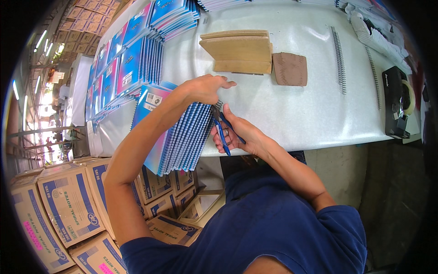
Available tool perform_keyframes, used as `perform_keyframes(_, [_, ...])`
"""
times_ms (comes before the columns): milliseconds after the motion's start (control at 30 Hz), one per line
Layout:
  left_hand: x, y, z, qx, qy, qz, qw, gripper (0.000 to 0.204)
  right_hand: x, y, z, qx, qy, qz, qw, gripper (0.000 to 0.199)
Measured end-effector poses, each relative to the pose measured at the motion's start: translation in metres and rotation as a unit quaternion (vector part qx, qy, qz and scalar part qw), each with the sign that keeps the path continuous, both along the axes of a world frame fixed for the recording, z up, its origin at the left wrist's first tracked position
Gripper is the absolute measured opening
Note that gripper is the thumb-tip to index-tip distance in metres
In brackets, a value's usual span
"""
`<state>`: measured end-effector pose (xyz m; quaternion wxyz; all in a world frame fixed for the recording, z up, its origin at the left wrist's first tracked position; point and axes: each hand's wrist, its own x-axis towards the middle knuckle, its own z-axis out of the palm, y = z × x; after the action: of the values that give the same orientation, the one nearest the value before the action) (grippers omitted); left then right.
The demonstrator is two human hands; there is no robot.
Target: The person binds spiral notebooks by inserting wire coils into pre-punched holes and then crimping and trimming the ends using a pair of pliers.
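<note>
My right hand (244,132) is closed around blue-handled pliers (221,133). Their jaws point away from me, at the far end of the bindings on a stack of spiral notebooks (187,141). Beside the jaws a bit of dark wire coil (220,105) shows. Over that same far corner of the stack is my left hand (205,89), with a finger and thumb stretched out to the right; its other fingers are mostly hidden. The notebooks have blue and pink covers, and the stack leans out over the table's near edge.
More notebook stacks (130,66) fill the table's left side. A folded brown cardboard piece (242,52) and a brown pad (290,69) lie mid-table. Loose wire coils (338,59) and a black tape dispenser (396,102) are at the right. Cardboard boxes (68,205) are piled below left.
</note>
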<state>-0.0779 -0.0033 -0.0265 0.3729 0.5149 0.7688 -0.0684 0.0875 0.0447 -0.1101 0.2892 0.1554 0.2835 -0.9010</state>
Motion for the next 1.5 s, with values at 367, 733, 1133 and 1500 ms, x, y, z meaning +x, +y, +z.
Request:
perform_keyframes(367, [0.022,0.003,0.000,-0.015,0.078,0.011,0.997,0.088,0.004,-0.002,0.003,-0.027,-0.035,0.003,0.999,0.071])
perform_keyframes(733, [0.021,-0.003,-0.008,0.014,0.101,0.008,0.995,0.090,-0.001,-0.007,-0.003,-0.036,-0.046,-0.003,0.998,0.072])
perform_keyframes(1133, [0.015,-0.003,-0.011,0.050,0.072,0.033,0.996,0.094,0.007,-0.005,-0.002,-0.017,-0.065,-0.006,0.998,0.075])
perform_keyframes(1500, [0.027,-0.004,-0.010,0.102,0.120,-0.008,0.987,0.093,0.005,-0.004,0.001,-0.010,-0.080,-0.020,0.997,0.073])
